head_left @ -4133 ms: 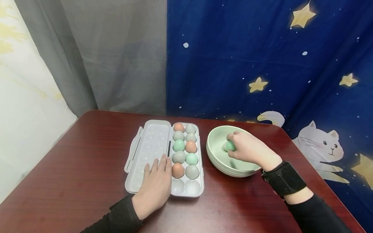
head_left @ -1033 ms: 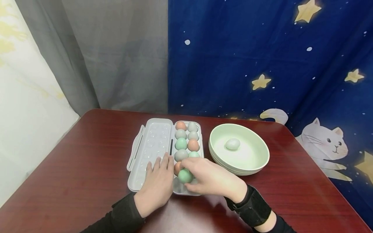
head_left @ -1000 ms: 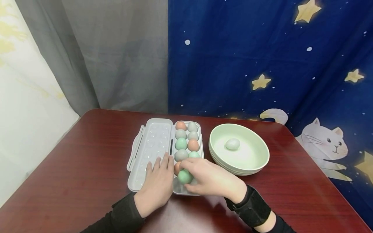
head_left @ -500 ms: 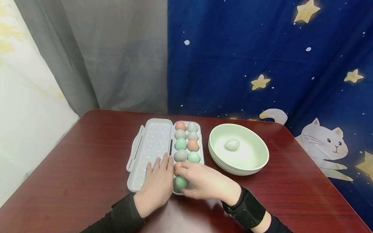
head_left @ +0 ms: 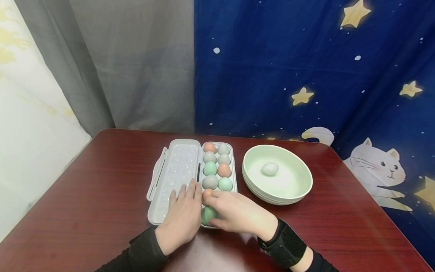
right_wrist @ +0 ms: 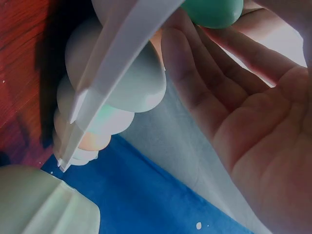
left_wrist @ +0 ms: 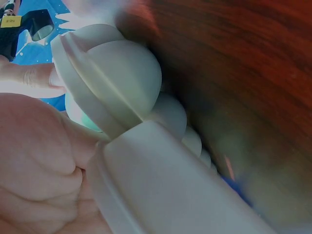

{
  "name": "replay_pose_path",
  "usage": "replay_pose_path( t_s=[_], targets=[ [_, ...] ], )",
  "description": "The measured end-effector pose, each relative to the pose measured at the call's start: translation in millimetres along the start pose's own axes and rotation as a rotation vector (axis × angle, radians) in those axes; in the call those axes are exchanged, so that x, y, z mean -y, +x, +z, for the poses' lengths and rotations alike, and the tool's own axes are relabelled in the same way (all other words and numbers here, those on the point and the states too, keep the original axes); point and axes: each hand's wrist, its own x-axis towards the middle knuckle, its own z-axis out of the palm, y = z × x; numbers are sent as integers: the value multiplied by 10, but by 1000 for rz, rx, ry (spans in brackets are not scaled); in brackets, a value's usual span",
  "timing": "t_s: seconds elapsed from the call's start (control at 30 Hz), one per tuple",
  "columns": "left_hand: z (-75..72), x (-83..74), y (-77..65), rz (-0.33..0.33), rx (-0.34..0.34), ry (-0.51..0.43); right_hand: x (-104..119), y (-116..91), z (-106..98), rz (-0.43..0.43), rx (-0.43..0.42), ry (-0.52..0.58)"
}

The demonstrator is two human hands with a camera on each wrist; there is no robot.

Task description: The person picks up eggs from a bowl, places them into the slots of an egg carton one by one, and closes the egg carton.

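Observation:
In the head view, my left hand [head_left: 181, 219] lies palm down with straight fingers on the open lid [head_left: 178, 162] of a white plastic egg carton. Thumb and fingers of my right hand [head_left: 242, 213] pinch a green egg [head_left: 208, 215] at the carton's front-left cup. The right wrist view shows the same green egg [right_wrist: 214, 9] between the fingers. Orange, grey and pale green eggs fill the rows behind, among them an orange egg [head_left: 206, 195] partly covered by the right fingers. The front-right cup is hidden under that hand.
To the carton's right stands a stack of pale green bowls [head_left: 295, 173], with one whitish egg [head_left: 270, 168] in the top one. Everything rests on a dark red wooden table [head_left: 112, 181]. Curtains [head_left: 238, 75] hang behind its far edge.
My right hand has carried the green egg from the bowl to the carton, then lowered it at the front-left cup over the last second. The left hand has stayed on the lid.

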Motion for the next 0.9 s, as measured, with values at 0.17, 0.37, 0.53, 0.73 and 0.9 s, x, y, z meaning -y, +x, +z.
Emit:
replay_pose_path(
  t_s=[0.17, 0.37, 0.53, 0.73, 0.9],
  targets=[
    [16, 4, 4, -6, 2, -1, 18, -1, -13, 11, 3, -5],
    [27, 6, 5, -1, -10, 3, 25, -9, -19, 27, 7, -12],
    [41, 4, -2, -8, 6, -5, 1, -36, -81, 54, -2, 23],
    [43, -3, 0, -13, 11, -15, -235, -211, -389, 156, -141, 12],
    [33, 9, 14, -16, 8, -22, -602, -381, -702, 288, -113, -125]
  ],
)
